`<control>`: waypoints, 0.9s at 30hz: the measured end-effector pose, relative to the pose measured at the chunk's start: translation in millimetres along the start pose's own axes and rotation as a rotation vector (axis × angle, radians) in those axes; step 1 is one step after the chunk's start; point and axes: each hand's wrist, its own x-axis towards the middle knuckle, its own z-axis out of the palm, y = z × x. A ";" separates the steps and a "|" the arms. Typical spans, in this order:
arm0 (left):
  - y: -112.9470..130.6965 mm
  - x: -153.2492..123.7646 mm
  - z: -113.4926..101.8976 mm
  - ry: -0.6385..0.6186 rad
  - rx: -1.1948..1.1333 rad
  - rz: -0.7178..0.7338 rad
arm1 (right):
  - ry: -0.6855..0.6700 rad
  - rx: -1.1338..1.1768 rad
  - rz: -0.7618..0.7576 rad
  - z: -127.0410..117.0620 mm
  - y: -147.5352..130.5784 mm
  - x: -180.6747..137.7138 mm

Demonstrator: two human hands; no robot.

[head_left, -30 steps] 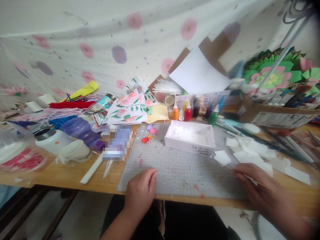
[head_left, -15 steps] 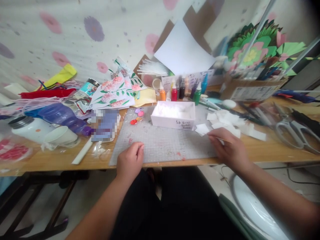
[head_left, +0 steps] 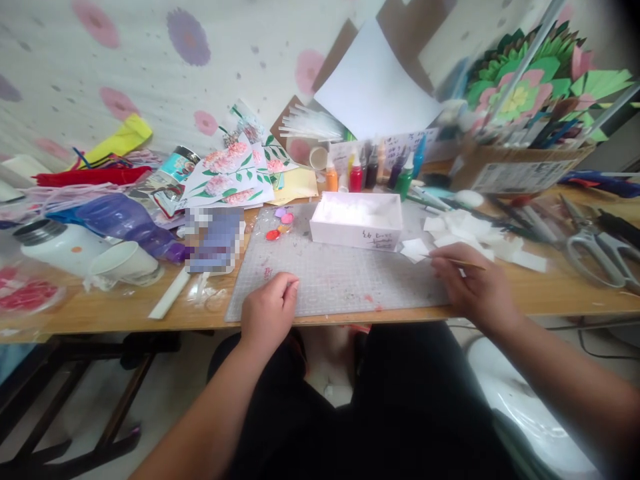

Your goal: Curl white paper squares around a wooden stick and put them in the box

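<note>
My left hand (head_left: 269, 310) rests on the near edge of a grey cutting mat (head_left: 335, 277), fingers curled together with nothing visible in them. My right hand (head_left: 473, 287) is at the mat's right edge, pinching a thin wooden stick (head_left: 463, 264) whose tip points towards small white paper squares (head_left: 415, 249). A white open box (head_left: 357, 220) stands on the mat just behind, with handwriting on its front. Small red, pink and purple pieces (head_left: 279, 224) lie at the mat's far left corner.
Several dye bottles (head_left: 373, 175) line up behind the box. More white paper pieces (head_left: 480, 233) and scissors (head_left: 597, 250) lie to the right. A white jar (head_left: 57, 245), a paper cup (head_left: 123, 263), flower cards (head_left: 233, 177) and a cardboard box (head_left: 520, 173) crowd the wooden table (head_left: 125, 313).
The view has shifted and tilted down a little. My right hand with the stick has moved left and forward towards the paper squares. My left hand has stayed at the mat's near edge.
</note>
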 end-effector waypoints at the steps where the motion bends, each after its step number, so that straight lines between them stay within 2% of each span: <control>1: 0.0 -0.1 0.0 -0.002 -0.006 -0.001 | 0.000 0.000 0.005 0.1 -0.1 0.0; 14: -0.9 1.2 -0.9 0.004 -0.017 -0.035 | -0.003 0.030 0.030 1.0 -0.1 0.9; 27: 7.7 4.0 0.7 0.006 0.108 -0.096 | -0.018 0.075 0.066 -1.8 -0.2 3.7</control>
